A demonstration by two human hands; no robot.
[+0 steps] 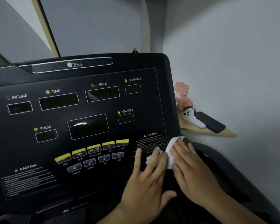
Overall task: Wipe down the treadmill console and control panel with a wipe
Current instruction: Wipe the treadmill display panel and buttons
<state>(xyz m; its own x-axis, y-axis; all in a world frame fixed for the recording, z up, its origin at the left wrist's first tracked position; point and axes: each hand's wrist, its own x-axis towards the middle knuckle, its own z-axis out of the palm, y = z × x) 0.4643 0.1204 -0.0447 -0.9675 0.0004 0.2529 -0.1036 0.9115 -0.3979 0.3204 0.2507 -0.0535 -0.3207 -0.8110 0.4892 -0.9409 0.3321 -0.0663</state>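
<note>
The black treadmill console [81, 113] fills the left and middle of the head view, with dark display windows and yellow and grey buttons [94, 152] along its lower part. A white wipe [170, 149] lies on the console's lower right corner, over the right caution label. My left hand [145, 180] presses flat on the wipe's left part, fingers straight. My right hand [192, 168] presses flat on the wipe's right part at the console's right edge. Most of the wipe is hidden under both hands.
A small wooden corner shelf [217, 133] to the right of the console holds a white controller [192, 118], a black phone [210, 121] and a pink wipe packet [183, 96]. Grey walls stand behind. The black treadmill handrail [233, 175] curves at lower right.
</note>
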